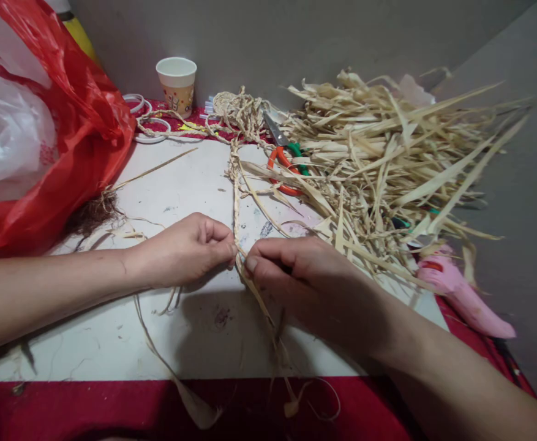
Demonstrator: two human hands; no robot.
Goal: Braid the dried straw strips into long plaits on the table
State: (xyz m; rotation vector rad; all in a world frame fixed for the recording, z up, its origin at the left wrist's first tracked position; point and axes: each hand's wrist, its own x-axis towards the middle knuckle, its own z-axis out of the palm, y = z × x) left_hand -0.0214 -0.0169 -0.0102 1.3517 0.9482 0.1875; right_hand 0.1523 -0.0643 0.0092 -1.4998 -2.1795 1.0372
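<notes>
Left hand (pixel 195 250): braid (pixel 236 205) is pinched, seemingly for tension.
Right hand (pixel 300 269): strand (pixel 242 250) is pinched, apparently for separation.
Strips (pixel 364 153): piled at two o'clock, likely for reach.

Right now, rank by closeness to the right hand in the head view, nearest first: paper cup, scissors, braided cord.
From the right hand:
1. Braided cord: at its fingertips, running up the white board.
2. Scissors: beyond the hand, beside the dry strips.
3. Paper cup: far left, near the wall.
</notes>
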